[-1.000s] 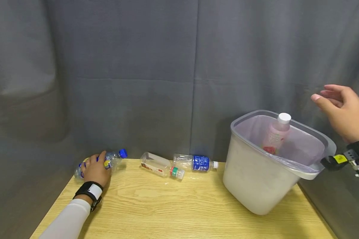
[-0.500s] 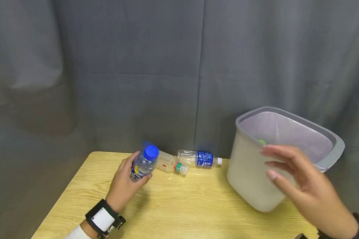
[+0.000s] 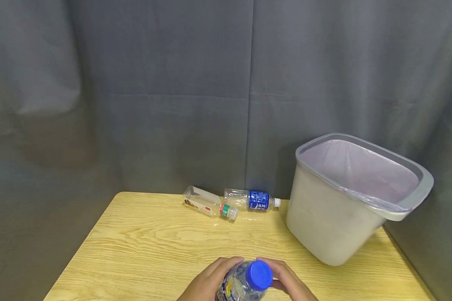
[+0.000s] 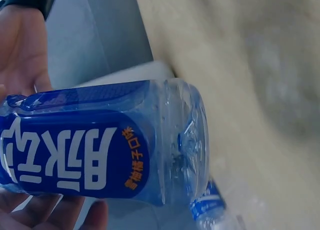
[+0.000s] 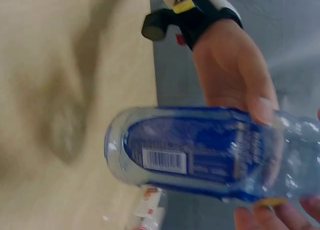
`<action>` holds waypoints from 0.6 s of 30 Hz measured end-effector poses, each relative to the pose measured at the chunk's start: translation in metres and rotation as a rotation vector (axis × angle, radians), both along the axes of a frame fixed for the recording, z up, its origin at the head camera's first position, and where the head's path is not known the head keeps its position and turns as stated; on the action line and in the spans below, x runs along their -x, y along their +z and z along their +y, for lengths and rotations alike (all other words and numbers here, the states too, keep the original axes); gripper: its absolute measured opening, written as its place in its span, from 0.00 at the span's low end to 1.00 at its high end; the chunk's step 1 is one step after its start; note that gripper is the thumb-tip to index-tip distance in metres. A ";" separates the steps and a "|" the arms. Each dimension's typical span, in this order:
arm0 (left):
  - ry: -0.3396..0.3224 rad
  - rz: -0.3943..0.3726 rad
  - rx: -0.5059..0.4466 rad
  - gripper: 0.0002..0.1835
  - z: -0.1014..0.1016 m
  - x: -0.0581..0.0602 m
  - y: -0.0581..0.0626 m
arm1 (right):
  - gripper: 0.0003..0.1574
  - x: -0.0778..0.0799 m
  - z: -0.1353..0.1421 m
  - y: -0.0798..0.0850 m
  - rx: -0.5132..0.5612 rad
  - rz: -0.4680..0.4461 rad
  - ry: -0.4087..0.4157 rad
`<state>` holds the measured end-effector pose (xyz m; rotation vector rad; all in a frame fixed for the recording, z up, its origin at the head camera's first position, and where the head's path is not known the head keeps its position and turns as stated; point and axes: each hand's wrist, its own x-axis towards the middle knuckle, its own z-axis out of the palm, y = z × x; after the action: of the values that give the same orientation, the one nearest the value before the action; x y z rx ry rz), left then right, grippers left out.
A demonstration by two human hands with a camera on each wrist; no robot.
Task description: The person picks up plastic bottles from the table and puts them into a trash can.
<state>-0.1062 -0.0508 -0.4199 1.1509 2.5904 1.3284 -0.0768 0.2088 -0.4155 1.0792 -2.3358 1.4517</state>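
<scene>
In the head view, my left hand (image 3: 207,282) grips a clear plastic bottle by its side at the bottom edge. The bottle has a blue cap (image 3: 259,275). My right hand (image 3: 291,284) is at the other side, its bent fingers against the upper part of the bottle by the cap. Both wrist views show the plastic bottle (image 4: 100,145) close up, with a blue label and white characters. In the right wrist view, the left thumb lies on the bottle (image 5: 185,150), and right fingertips (image 5: 280,217) curl beside its neck end.
Two clear bottles lie at the table's back: one with a green-and-red neck band (image 3: 203,202), one with a blue label (image 3: 258,200). A grey bin (image 3: 327,225) lined with a thin bag stands at right. Grey curtains (image 3: 173,104) surround the wooden table (image 3: 147,251).
My left hand has lifted the blue-capped bottle from the table's left and brought it to the front middle. My right hand came from beside the bin to meet it. The pink bottle dropped from sight inside the bin.
</scene>
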 end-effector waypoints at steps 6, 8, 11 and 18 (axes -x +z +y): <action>-0.065 0.102 -0.043 0.43 0.006 -0.001 -0.013 | 0.48 0.006 -0.001 -0.019 -0.024 -0.024 0.012; -0.069 0.119 -0.052 0.43 0.008 -0.001 -0.016 | 0.49 0.005 -0.003 -0.017 -0.024 0.015 -0.002; -0.065 0.130 -0.043 0.42 0.010 -0.001 -0.016 | 0.52 0.004 -0.005 -0.012 -0.033 0.053 -0.024; -0.052 0.133 0.040 0.46 0.010 0.001 -0.006 | 0.51 -0.003 -0.001 0.015 -0.089 0.026 -0.098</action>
<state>-0.1071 -0.0411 -0.4255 1.3346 2.6429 1.2247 -0.0737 0.2078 -0.4010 0.9833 -2.4197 1.3033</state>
